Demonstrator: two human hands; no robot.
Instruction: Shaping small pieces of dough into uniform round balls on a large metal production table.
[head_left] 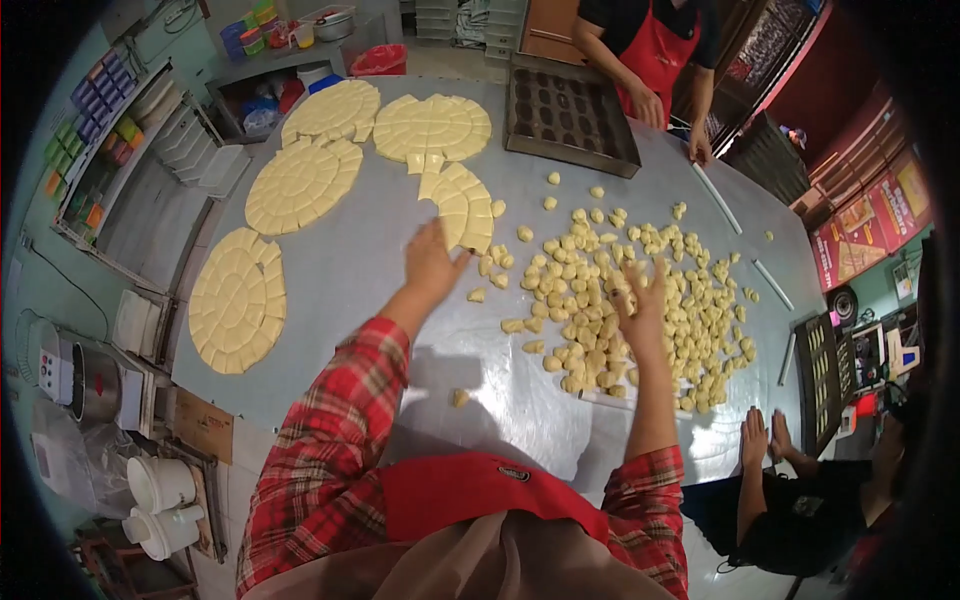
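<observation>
My left hand (432,262), slightly blurred, reaches to the near left edge of a partly used dough round (465,208) cut into pieces. Its thumb stands apart from the fingers, and I see nothing held in it. Over a wide heap of small pale-yellow dough balls (585,262) hovers my right hand (642,305), its fingers spread and empty. A few loose dough pieces (476,295) lie between the two hands. Farther left, whole scored dough rounds (238,300) rest flat on the metal table (340,260).
A dark baking tray with oval hollows (570,110) stands at the far edge, beside a person in a red apron (665,55). White rods (716,198) lie along the right side. Another person's hands (760,437) are at the near right corner. White buckets (162,485) stand lower left.
</observation>
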